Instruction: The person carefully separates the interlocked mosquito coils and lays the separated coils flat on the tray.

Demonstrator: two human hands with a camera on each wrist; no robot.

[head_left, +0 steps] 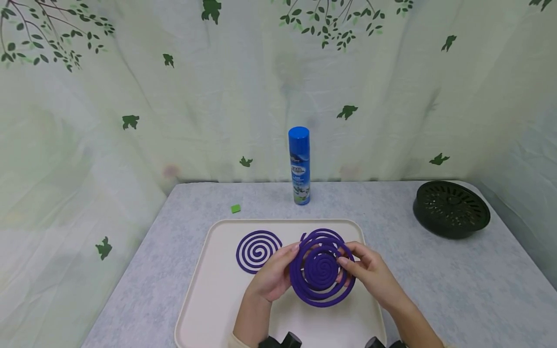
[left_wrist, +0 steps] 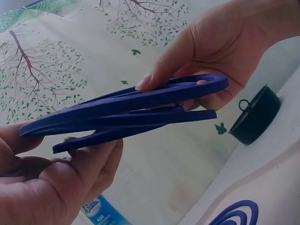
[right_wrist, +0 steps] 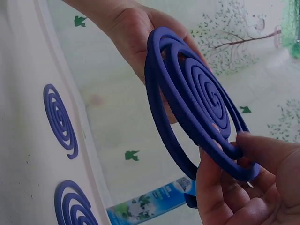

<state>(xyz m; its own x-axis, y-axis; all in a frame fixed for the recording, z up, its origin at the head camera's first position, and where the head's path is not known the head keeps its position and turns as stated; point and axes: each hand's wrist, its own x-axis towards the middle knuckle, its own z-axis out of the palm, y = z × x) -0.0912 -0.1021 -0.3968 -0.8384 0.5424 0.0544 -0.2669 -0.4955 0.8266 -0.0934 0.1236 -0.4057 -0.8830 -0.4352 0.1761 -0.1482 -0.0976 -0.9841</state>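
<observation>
Both hands hold a pair of overlapping purple mosquito coils raised over the tray. The left hand grips their left edge, its thumb near the outer ring. On the other side the right hand pinches the rings between thumb and fingers. Seen edge-on in the left wrist view, the coil rings spread apart in layers, with gaps between them. Another purple mosquito coil lies flat on the tray. A further coil on the tray shows in the right wrist view, cut off by the frame.
The cream tray lies on a grey-blue table. Behind it stand a blue air freshener can and a small green piece. A dark round tin with a perforated lid sits at the right. A leaf-print curtain hangs behind.
</observation>
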